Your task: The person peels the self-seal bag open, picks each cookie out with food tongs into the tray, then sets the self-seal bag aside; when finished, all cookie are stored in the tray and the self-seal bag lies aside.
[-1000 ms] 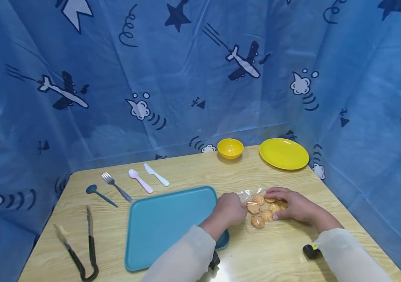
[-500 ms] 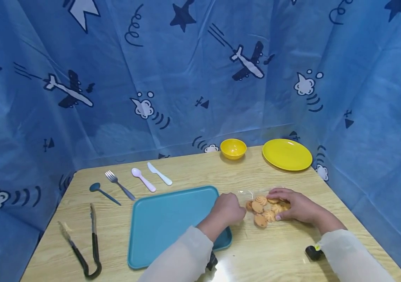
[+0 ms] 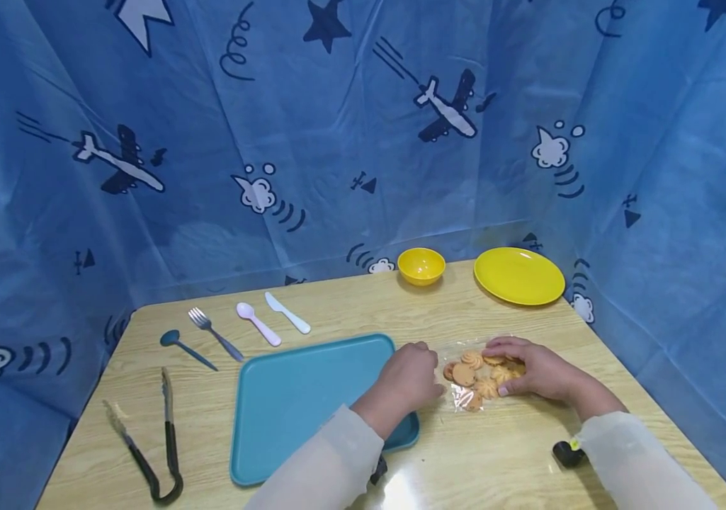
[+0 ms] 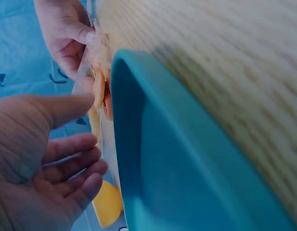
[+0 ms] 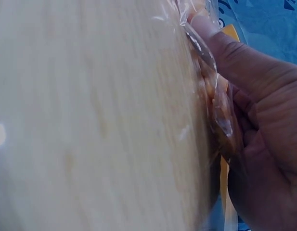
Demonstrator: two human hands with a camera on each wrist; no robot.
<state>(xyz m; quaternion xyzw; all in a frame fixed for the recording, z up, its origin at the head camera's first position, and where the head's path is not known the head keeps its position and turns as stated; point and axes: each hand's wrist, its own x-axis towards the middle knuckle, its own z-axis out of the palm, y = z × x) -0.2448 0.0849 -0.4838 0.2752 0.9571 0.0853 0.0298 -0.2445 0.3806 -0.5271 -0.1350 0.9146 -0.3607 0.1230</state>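
Note:
A clear plastic bag of cookies lies on the table to the right of the teal tray. My right hand grips the bag's right part, its thumb on the near side and the fingers over the far side. In the right wrist view, the thumb presses into the crinkled plastic. My left hand is at the bag's left end, over the tray's right edge. In the left wrist view, the left thumb and fingers are apart and loosely bent, with nothing held between them.
A yellow bowl and a yellow plate stand at the back right. Left of the tray lie a small teal ladle, a fork, a spoon, a knife and black-handled tongs.
My left fingers have loosened from the bag's left end, and the hand has lifted slightly. The bag's near-left corner now shows a bright glare. My right hand keeps its hold.

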